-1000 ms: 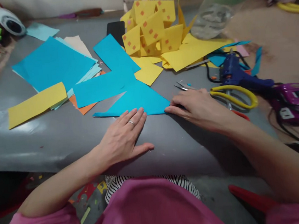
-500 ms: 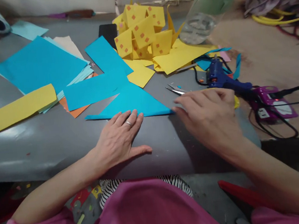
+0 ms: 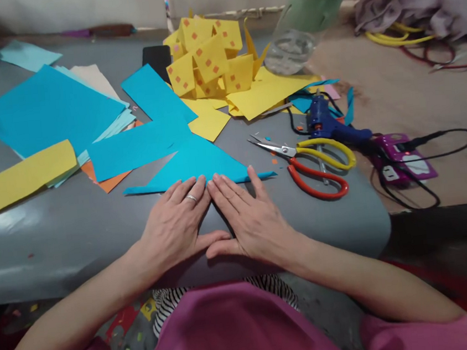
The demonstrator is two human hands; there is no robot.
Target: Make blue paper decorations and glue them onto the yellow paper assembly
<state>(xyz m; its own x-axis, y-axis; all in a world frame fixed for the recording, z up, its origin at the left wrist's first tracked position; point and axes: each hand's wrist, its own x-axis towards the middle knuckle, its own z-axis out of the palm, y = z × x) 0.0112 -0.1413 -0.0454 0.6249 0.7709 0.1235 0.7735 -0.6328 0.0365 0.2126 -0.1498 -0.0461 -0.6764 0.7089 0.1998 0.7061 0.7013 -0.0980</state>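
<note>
A blue sheet of paper lies on the grey table with its near edge folded into a narrow strip that sticks out at both sides. My left hand rests flat on that folded edge, fingers stretched, a ring on one of them. Beside it my right hand presses on the same fold with its fingers spread and the index fingers nearly meeting. Both thumbs point inward, close to each other. To the right lie scissors with one yellow and one red handle, blades apart.
Blue strips, a stack of blue sheets and a yellow strip lie left. Behind stands a folded yellow paper piece with orange squares. A blue glue gun, a purple power socket and a green-topped bottle are right.
My right hand has moved left from the fold's right end to its middle, beside my left hand. The scissors it covered now show. The view has shifted slightly to the right.
</note>
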